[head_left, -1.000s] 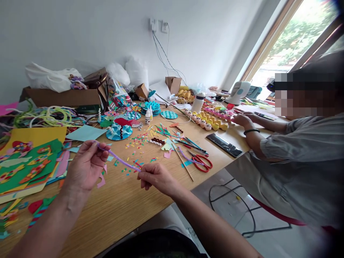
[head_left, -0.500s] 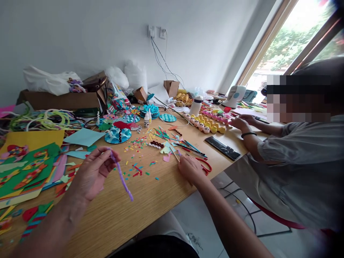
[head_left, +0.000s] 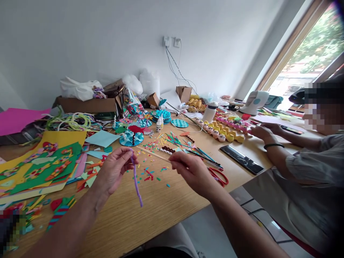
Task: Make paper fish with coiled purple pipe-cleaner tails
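A purple pipe cleaner [head_left: 136,182] hangs down from the pinched fingertips of my left hand [head_left: 115,166], over the wooden table [head_left: 161,211]. My right hand [head_left: 189,170] grips one end of a thin wooden stick [head_left: 154,154], whose other end points left, towards the top of the pipe cleaner. Small coloured paper bits [head_left: 149,173] lie scattered beyond and between my hands. Red-handled scissors [head_left: 219,176] rest just right of my right hand, beside several thin brushes or pencils [head_left: 205,154].
Coloured paper sheets and fish cutouts [head_left: 45,166] cover the left side. Blue decorated discs [head_left: 131,138], glue bottles [head_left: 159,124] and a white bottle [head_left: 210,111] stand farther back. A black phone [head_left: 241,159] lies on the right, near another person's arms [head_left: 274,143].
My right hand has lifted off the table and moved closer to my left hand, bringing the wooden stick up. The view has turned slightly left. My left hand still pinches the pipe cleaner.
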`<state>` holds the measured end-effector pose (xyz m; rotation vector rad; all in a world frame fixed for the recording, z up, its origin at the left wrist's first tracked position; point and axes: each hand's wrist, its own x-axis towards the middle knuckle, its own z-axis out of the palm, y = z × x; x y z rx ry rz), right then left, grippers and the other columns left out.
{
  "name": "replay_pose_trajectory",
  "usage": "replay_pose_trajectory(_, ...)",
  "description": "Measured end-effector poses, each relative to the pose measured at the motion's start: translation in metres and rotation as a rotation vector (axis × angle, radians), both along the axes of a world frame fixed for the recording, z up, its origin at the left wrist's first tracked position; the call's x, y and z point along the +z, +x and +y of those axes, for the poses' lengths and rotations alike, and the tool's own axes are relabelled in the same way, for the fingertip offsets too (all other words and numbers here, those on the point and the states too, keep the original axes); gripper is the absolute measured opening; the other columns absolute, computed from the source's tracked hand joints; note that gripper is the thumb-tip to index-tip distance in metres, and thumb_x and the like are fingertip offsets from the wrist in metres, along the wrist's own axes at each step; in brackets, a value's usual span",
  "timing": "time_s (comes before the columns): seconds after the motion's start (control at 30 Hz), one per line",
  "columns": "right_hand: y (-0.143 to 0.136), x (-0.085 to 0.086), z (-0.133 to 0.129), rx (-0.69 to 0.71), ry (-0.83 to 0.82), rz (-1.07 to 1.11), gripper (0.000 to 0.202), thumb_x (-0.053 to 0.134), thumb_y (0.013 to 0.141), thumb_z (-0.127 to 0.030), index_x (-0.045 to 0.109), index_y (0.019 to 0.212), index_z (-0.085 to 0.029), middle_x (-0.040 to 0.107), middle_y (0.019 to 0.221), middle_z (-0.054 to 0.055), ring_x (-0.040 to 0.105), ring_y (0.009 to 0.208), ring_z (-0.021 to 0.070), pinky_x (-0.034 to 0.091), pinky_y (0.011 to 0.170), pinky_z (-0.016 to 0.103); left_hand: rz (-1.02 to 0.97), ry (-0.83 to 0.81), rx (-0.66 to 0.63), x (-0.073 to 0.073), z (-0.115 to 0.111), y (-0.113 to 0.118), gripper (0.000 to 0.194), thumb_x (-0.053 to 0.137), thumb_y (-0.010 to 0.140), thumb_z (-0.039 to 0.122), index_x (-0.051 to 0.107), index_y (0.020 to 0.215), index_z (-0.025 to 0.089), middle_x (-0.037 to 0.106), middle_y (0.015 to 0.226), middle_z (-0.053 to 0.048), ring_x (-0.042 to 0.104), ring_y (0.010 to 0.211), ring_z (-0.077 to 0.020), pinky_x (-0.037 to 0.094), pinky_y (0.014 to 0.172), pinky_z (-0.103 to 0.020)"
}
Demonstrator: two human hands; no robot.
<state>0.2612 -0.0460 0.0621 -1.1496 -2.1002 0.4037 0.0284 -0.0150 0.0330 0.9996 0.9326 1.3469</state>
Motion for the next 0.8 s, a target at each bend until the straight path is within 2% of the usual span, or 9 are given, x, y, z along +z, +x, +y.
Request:
replay_pose_trajectory(0.1,-0.021,-0.004,0.02,0.127,0.034,0.003,0.016,0.046,0.086,-0.022,0.062,0.083,-0.018,0.063,0.075,0.001,0.056,0.067,0.0102,0.038,0.062,0.019,0.012,0.022,0.007,0.001,0.0,0.0,0.022,0.072,0.065,0.027,0.062,0.08,0.016,0.066,0.066,0.0,0.062,0.06,-0.0103,0.046,0.05,-0.015)
replay_pose_trajectory(0.3,-0.034,-0.018,0.049,0.125,0.096,-0.029,0.016,0.049,0.085,-0.02,0.064,0.081,-0.016,0.064,0.074,0.003,0.056,0.067,0.0115,0.037,0.061,0.021,0.041,0.04,0.038,0.002,0.0,-0.004,0.021,0.071,0.065,0.023,0.062,0.082,0.016,0.067,0.069,0.0,0.062,0.061,-0.0092,0.047,0.052,-0.015)
replay_pose_trajectory(0.5,-0.034,-0.022,0.058,0.13,0.079,-0.035,0.015,0.05,0.085,-0.02,0.064,0.082,-0.016,0.065,0.076,0.004,0.057,0.07,0.0122,0.039,0.063,0.021,0.045,0.032,0.04,0.005,0.002,-0.005,0.023,0.073,0.063,0.024,0.061,0.082,0.017,0.067,0.071,0.001,0.063,0.061,-0.0105,0.047,0.052,-0.016)
replay_pose_trajectory(0.8,-0.037,-0.024,0.066,0.129,0.068,-0.044,0.014,0.05,0.085,-0.018,0.064,0.081,-0.015,0.066,0.076,0.004,0.058,0.071,0.0127,0.04,0.065,0.022,0.117,0.043,0.075,0.005,0.004,-0.01,0.023,0.068,0.068,0.035,0.061,0.081,0.017,0.07,0.072,-0.004,0.066,0.067,-0.0164,0.047,0.053,-0.021)
